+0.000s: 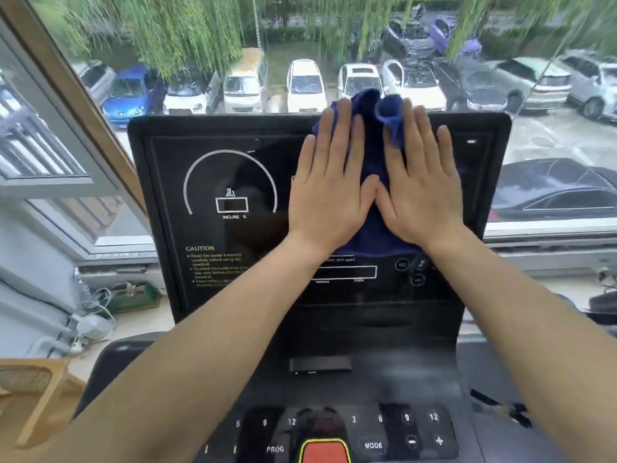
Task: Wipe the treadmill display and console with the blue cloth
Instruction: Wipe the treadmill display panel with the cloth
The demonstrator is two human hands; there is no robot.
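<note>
Pressing the blue cloth [372, 195] flat against the upper middle of the treadmill display [233, 182], the left hand [329, 192] and right hand [420, 192] lie side by side, fingers straight and slightly spread, seemingly to spread pressure evenly.

Bright, even daylight thru the window [334, 45]; no hard shadows. Glossy black display [233, 195] shows soft reflections, and its small print is smeared, barely legible. Wide-angle bends the window frame [83, 111] at left. Cars [307, 85] outside look soft, possibly motion blur.
</note>
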